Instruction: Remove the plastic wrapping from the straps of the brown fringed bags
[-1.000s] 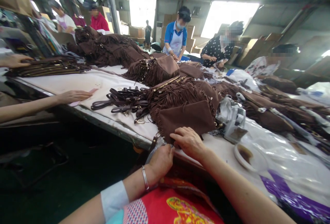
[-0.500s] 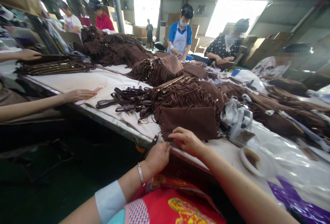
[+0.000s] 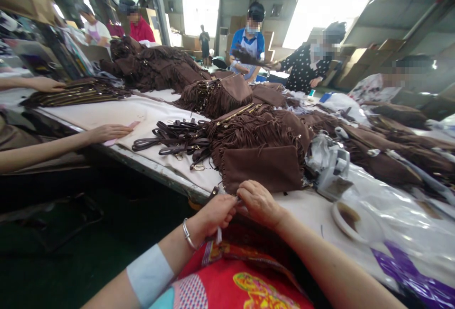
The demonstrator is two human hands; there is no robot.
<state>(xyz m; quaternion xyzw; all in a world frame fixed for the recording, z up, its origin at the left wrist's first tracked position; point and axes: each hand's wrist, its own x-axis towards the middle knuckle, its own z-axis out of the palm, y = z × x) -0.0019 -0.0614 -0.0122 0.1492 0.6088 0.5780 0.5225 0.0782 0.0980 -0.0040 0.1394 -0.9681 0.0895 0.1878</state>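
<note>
- Left hand (image 3: 217,212) and right hand (image 3: 259,204) meet at the bench's (image 3: 305,210) near edge, pinching a whitish strip (image 3: 219,236).
- Right hand, extended earlier, now curls; the strip newly dangles below the left.

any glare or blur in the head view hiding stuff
Head view: the right window is blown out white; the clear plastic at right carries bright glare; the floor lower left sinks to near black; a co-worker's raised brown piece looks smeared; the left hand reads fairly clearly, but the pale strip hanging below it is too soft to identify.
</note>
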